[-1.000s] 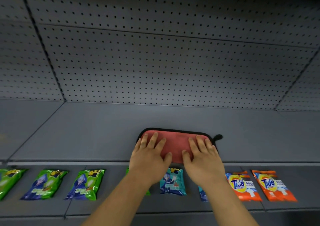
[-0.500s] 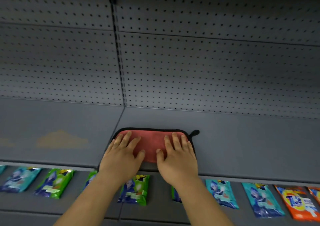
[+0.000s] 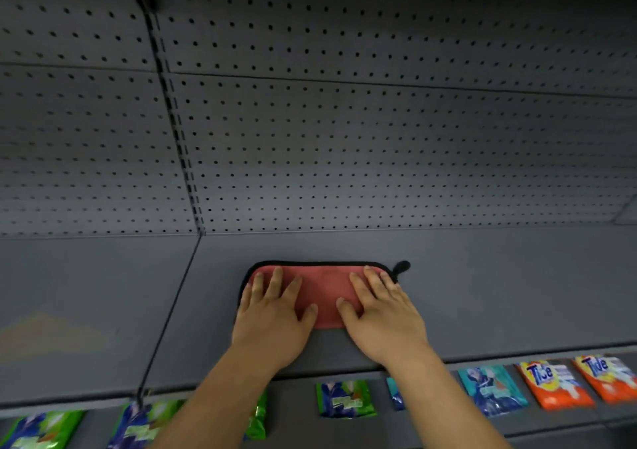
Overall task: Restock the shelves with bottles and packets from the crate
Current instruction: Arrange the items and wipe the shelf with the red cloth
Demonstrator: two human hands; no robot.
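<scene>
A red cloth [image 3: 324, 293] with a black edge and a small black loop lies flat on the grey shelf [image 3: 482, 293]. My left hand [image 3: 272, 317] presses on its left half with straight, spread fingers. My right hand [image 3: 382, 310] presses on its right half in the same way. On the lower shelf lie flat packets: green ones [image 3: 346, 398] at the left and middle, a teal one [image 3: 493, 390], and two orange Tide packets [image 3: 555, 383] at the right. No crate or bottles are in view.
A grey perforated back panel [image 3: 344, 145] rises behind the shelf. A dark slotted upright [image 3: 179, 138] and a seam in the shelf run left of the cloth. A faint brownish stain [image 3: 48, 331] marks the shelf at far left.
Both hands have slid the cloth leftward along the shelf and then a little back right and further in. The camera view swung left with them.
</scene>
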